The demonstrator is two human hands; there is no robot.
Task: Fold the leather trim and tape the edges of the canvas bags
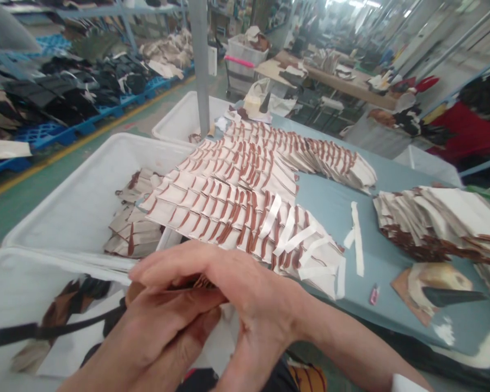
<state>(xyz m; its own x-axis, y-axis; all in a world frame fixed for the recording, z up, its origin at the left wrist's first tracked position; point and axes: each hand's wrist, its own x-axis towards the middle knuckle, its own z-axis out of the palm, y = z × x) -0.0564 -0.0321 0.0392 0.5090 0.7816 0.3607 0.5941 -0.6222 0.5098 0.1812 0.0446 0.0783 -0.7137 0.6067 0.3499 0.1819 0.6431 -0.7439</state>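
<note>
My left hand [163, 326] and my right hand [237, 294] are pressed together at the bottom centre, both closed on a small brown leather piece [200, 283] whose edge peeks out between the fingers. Just beyond them, rows of overlapping cream pieces with brown trim [237, 190] are fanned out over the blue table [335, 207]. Loose white strips [356, 234] lie across and beside the nearest rows. Most of the held piece is hidden by my fingers.
White plastic bins [81, 185] stand at the left, one holding folded pieces [134, 228]; a black strap [53, 329] crosses the nearest bin. Another stack of pieces [436, 218] sits at the right, with a small pink object [374, 294]. A grey pole [200, 65] rises behind.
</note>
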